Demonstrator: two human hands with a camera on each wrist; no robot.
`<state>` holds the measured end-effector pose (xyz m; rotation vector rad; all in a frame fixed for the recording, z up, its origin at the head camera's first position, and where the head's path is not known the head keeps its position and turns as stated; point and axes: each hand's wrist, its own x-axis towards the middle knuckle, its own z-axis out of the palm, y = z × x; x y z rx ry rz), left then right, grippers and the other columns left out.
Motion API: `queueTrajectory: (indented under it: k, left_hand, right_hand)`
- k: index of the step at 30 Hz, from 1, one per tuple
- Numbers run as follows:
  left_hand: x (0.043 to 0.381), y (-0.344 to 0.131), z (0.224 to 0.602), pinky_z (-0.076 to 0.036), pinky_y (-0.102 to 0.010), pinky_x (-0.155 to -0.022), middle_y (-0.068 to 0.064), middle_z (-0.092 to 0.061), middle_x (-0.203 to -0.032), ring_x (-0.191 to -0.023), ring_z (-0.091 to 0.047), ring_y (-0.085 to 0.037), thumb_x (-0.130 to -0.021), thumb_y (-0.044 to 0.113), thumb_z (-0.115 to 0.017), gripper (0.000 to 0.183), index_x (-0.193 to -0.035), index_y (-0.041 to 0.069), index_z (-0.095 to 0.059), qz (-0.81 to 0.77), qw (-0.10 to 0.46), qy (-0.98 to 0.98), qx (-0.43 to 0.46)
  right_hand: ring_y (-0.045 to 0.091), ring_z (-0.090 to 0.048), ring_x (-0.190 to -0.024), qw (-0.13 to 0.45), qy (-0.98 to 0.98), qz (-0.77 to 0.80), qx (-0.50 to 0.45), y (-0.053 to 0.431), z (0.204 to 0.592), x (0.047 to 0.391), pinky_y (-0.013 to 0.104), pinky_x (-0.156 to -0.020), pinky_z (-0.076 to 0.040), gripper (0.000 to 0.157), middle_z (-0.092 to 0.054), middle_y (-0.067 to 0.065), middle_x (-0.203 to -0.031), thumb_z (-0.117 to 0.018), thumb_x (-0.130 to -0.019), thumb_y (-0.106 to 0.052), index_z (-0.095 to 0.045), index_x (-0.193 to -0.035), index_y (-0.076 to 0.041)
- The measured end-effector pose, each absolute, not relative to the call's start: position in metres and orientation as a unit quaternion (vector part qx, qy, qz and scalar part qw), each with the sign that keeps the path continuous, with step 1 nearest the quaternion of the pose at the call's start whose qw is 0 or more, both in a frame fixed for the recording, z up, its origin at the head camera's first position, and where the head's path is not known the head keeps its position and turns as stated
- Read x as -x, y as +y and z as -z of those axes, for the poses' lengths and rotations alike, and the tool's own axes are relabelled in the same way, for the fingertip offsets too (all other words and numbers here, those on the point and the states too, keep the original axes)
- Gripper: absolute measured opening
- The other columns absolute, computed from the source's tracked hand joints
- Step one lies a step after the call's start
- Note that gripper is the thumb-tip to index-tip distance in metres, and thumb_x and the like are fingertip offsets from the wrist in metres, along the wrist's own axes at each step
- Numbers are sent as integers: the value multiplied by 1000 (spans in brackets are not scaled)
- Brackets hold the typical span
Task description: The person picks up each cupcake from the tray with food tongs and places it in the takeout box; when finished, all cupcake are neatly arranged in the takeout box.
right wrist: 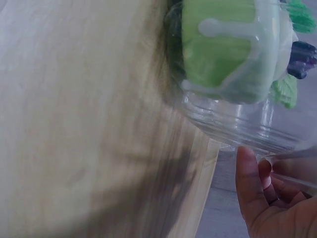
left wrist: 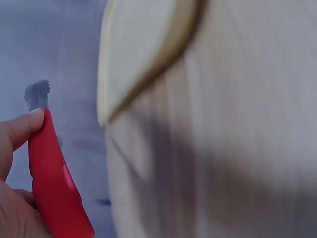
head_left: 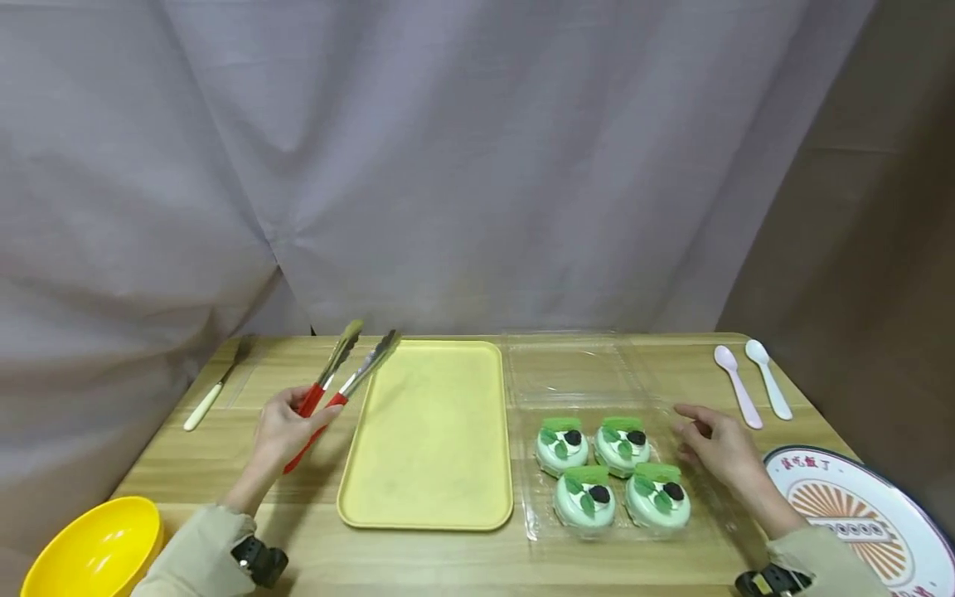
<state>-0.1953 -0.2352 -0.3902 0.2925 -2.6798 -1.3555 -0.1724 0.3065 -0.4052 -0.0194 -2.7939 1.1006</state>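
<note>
My left hand holds a pair of tongs by the red handles, with the metal tips spread and pointing up and away. In the left wrist view, my thumb lies along a red handle. To the right of the tongs is a yellow rectangular tray. My right hand pinches the right edge of a clear plastic box, whose lid is folded back. Several pale green cakes, topped with leaves and a dark berry, sit in the box. The right wrist view shows one cake close up.
A yellow bowl stands at the front left, and a fork-like utensil with a pale handle lies behind it. At the back right lie a pink spoon and a white spoon. A printed white plate is at the right edge.
</note>
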Motion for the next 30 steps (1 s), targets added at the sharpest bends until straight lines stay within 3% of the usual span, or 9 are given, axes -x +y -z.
queueTrajectory:
  k: [7,16,22,30]
  left_hand:
    - [199,-266,409,-43,-22,-63,-23,-66,-103,-73,-54,-10,-81,32,-79,68,-127,-10,-54,415,69,-895,-150]
    - [197,-277,421,-41,-31,-64,-27,-67,-101,-90,-62,-39,-77,33,-80,62,-118,-9,-61,356,103,-913,-172]
    - [198,-281,425,-40,-34,-64,-25,-67,-92,-85,-60,-38,-75,32,-81,52,-103,-9,-65,329,115,-921,-175]
    - [197,-282,428,-41,-50,-82,-33,-63,-106,-101,-57,-49,-76,33,-80,58,-107,-13,-63,302,110,-931,-173]
  right_hand:
    - [-1,-58,-54,81,-926,-368,16,311,409,171,21,-52,-51,37,-64,9,-71,-54,-96,-4,-52,-127,17]
    - [-2,-55,-51,103,-921,-374,24,311,411,169,20,-49,-49,34,-63,11,-70,-55,-95,0,-55,-123,18]
    - [-2,-55,-52,107,-918,-382,24,307,409,167,19,-50,-50,33,-61,11,-70,-55,-94,1,-55,-122,19]
    - [-4,-53,-51,112,-919,-378,21,304,407,168,18,-49,-48,33,-62,12,-70,-56,-94,1,-55,-121,19]
